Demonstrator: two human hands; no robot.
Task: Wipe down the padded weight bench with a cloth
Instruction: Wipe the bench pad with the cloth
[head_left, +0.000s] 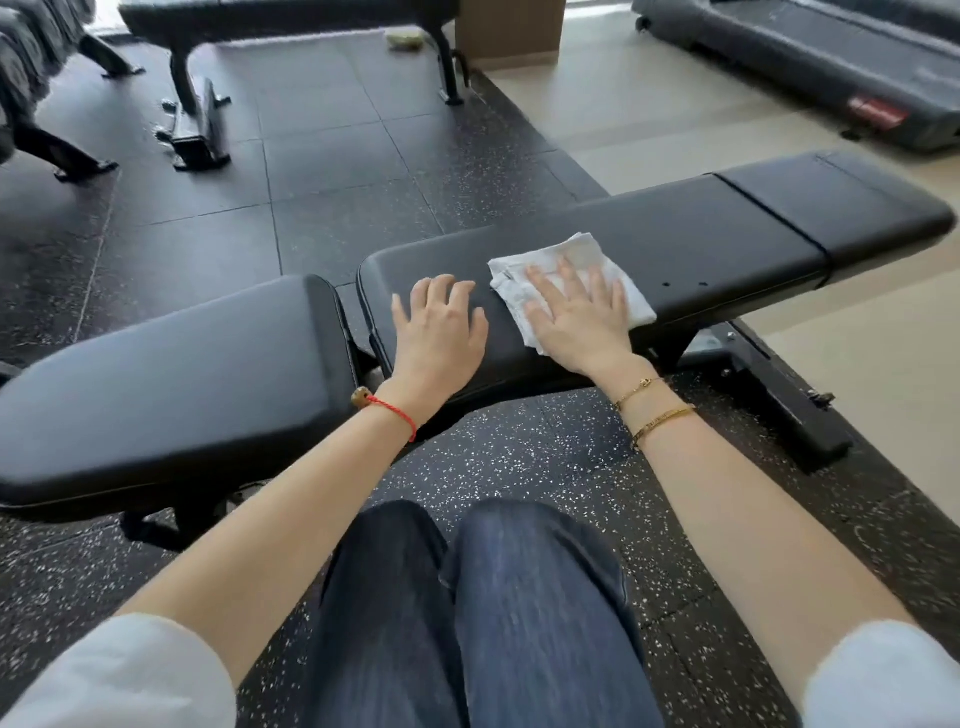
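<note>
A black padded weight bench (701, 244) stretches across the middle of the view, with a long back pad on the right and a separate seat pad (171, 374) on the left. A white folded cloth (576, 254) lies flat on the back pad near its left end. My right hand (582, 317) presses on the cloth with straight, spread fingers. Just left of the cloth, my left hand (439, 327) rests on the bare pad with its fingers loosely bent, holding nothing.
My knees in dark jeans (467, 597) are close in front of the bench. The bench's metal foot (779, 395) juts out at the right. A second bench (291, 21) stands at the back, a treadmill (810, 57) at the top right.
</note>
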